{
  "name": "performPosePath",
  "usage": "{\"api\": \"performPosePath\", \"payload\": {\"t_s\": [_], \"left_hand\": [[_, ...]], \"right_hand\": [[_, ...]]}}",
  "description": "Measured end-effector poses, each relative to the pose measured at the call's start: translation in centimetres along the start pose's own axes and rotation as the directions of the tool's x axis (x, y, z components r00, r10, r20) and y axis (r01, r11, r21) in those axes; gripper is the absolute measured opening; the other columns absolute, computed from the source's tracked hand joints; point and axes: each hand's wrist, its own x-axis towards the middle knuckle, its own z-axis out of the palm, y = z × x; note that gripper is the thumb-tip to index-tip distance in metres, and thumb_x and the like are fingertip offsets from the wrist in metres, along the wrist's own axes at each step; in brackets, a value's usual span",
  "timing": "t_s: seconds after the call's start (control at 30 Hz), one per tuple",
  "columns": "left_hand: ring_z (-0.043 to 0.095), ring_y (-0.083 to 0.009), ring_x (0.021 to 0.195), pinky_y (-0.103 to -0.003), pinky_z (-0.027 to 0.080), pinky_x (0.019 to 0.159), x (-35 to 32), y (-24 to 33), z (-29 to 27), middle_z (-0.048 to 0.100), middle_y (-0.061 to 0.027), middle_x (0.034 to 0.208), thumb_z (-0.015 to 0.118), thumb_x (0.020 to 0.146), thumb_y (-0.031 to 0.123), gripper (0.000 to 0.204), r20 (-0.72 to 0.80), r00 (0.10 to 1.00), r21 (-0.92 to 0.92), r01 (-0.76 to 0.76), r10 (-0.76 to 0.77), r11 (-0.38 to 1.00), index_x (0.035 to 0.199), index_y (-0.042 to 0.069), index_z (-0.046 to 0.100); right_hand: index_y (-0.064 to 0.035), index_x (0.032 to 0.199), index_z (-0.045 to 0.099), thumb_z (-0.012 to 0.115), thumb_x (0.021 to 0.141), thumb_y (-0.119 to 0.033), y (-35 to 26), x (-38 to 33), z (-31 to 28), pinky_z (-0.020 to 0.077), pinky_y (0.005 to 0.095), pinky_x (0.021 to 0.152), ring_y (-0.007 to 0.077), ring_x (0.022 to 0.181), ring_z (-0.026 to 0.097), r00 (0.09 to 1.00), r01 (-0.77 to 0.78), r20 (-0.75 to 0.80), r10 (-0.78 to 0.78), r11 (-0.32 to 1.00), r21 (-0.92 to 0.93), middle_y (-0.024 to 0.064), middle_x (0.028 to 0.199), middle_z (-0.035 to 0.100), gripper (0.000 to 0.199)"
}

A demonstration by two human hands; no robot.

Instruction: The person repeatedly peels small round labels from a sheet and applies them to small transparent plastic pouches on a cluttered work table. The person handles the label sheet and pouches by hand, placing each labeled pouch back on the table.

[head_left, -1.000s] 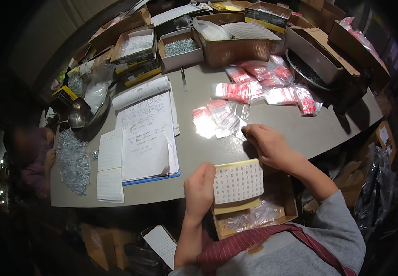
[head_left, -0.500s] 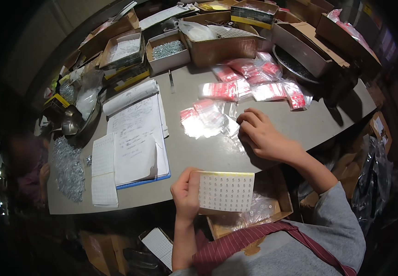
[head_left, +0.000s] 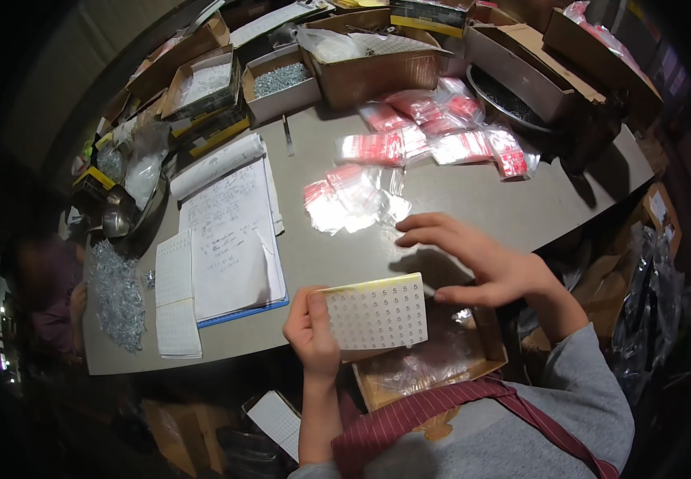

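Note:
My left hand (head_left: 312,334) grips a stack of white label sheets (head_left: 376,314) by its left edge, thumb on top; small printed marks run in rows across it. Just right of the sheets, my right hand (head_left: 481,259) hovers over the table's near edge, fingers stretched and thumb apart, with nothing plainly in them. Beyond it on the table lies a loose spread of small clear bags with red print (head_left: 353,195). Below the sheets, a cardboard box (head_left: 485,363) holds clear bags with small parts.
More red-printed bags (head_left: 369,148) lie farther back. A clipboard with papers (head_left: 230,239), a banded label stack (head_left: 176,299), a pile of screws (head_left: 118,295) and a pen (head_left: 288,136) are on the left. Boxes, one with small metal parts (head_left: 282,80), line the far edge.
My right hand has drawn back from the small bags toward the label sheets, its fingers spreading. My left hand has shifted slightly left and up, tilting the sheets.

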Motion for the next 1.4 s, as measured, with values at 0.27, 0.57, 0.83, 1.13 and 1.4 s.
{"api": "performPosePath", "payload": {"t_s": [0.27,0.57,0.83,1.13,1.4], "left_hand": [[0.061,-0.0094,0.083,-0.024,0.049,0.074,1.3,1.5,0.0,0.069,-0.0066,0.096,0.049,0.109,0.026,0.034,0.155,0.975,-0.137,0.183,-0.161,0.974,0.111,-0.004,0.065],[0.061,-0.0076,0.091,-0.024,0.049,0.079,1.0,0.7,-1.9,0.070,-0.0042,0.104,0.064,0.101,0.015,0.025,0.345,0.921,-0.122,0.237,-0.182,0.964,0.113,-0.006,0.069],[0.068,-0.0173,0.103,-0.028,0.054,0.089,1.0,1.1,-1.9,0.074,-0.0132,0.109,0.057,0.094,-0.003,0.022,0.379,0.919,-0.206,0.195,-0.106,0.959,0.111,-0.008,0.072],[0.064,-0.0176,0.108,-0.028,0.054,0.089,2.2,2.8,-0.5,0.065,-0.0138,0.118,0.061,0.095,-0.004,0.043,0.387,0.887,-0.217,0.354,-0.253,0.910,0.136,-0.005,0.049],[0.063,-0.0123,0.098,-0.026,0.052,0.085,1.0,1.5,0.1,0.065,-0.0077,0.109,0.070,0.091,-0.004,0.036,0.269,0.951,-0.176,0.203,-0.151,0.963,0.125,-0.002,0.057]], "right_hand": [[-0.0045,0.135,0.061,0.063,0.087,-0.002,0.1,0.8,3.3,0.0459,0.0434,0.106,0.0341,0.125,0.058,0.993,0.106,-0.036,-0.116,0.972,-0.210,0.0172,0.138,0.059,0.049],[-0.0028,0.132,0.062,0.056,0.099,-0.011,1.9,1.5,4.5,0.0541,0.0324,0.083,0.0190,0.091,0.071,0.964,-0.154,-0.163,0.208,0.943,0.295,0.0143,0.104,0.074,0.035],[0.0031,0.122,0.072,0.052,0.078,0.004,2.8,1.5,3.3,0.0509,0.0318,0.097,0.0213,0.105,0.069,0.979,-0.168,0.010,0.201,0.789,0.591,0.0153,0.113,0.075,0.048],[0.0005,0.114,0.073,0.051,0.073,0.000,2.1,0.3,3.4,0.0536,0.0351,0.091,0.0268,0.104,0.069,0.996,0.049,-0.084,-0.029,0.969,0.240,0.0164,0.113,0.071,0.047],[-0.0020,0.132,0.059,0.070,0.085,-0.019,2.0,1.9,3.4,0.0527,0.0374,0.092,0.0266,0.108,0.066,0.990,0.024,-0.141,0.002,0.983,0.183,0.0170,0.119,0.066,0.051]]}}
